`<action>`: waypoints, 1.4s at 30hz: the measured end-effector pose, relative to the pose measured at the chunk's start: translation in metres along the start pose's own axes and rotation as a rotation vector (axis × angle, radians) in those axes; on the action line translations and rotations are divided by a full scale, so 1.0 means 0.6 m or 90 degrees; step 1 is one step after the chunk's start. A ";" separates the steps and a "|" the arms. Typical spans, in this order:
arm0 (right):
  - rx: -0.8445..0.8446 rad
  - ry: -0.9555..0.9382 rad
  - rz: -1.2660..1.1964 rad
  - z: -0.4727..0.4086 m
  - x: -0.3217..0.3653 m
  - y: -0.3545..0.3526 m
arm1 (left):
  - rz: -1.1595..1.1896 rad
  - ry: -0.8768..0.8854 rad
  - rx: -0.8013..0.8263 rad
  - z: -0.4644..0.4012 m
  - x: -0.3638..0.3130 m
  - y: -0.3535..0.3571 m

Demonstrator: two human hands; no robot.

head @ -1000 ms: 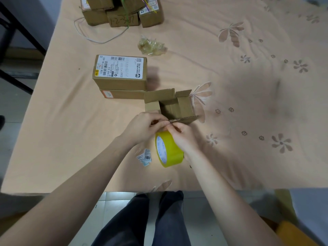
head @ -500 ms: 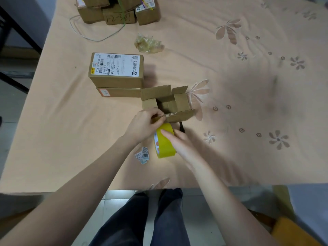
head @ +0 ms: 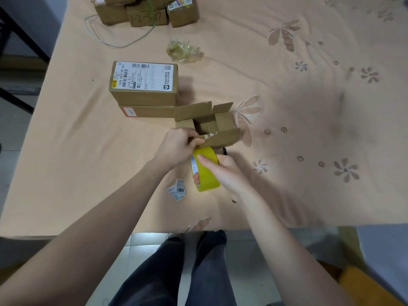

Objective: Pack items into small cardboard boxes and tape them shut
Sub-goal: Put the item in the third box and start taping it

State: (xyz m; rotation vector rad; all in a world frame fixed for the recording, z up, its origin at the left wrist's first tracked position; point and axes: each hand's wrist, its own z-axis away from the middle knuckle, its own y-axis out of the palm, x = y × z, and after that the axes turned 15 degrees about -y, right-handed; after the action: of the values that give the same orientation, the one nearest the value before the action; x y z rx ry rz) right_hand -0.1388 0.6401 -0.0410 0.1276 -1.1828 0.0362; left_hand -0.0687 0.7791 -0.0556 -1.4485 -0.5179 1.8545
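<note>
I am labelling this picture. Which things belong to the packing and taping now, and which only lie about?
In use: open box, yellow tape roll, left hand, right hand.
Lying about: labelled box, crumpled plastic, barcode stickers.

An open box (head: pixel 209 123) sits in the middle of the table (head: pixel 66 151). Two shut boxes (head: pixel 143 89) are stacked just left of it. The tape roll (head: pixel 206 171) is in front of the open box. A pile of boxes (head: pixel 145 9) sits at the far edge.
</note>
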 end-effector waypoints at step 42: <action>-0.086 0.048 0.737 -0.011 -0.077 -0.098 | -0.004 0.023 0.040 0.036 0.004 0.001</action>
State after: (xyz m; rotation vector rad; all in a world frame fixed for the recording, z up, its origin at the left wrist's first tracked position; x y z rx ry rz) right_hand -0.1443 0.5844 -0.0908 -0.6843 -1.0423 0.9639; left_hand -0.0898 0.7830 -0.0512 -1.4352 -0.4422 1.8198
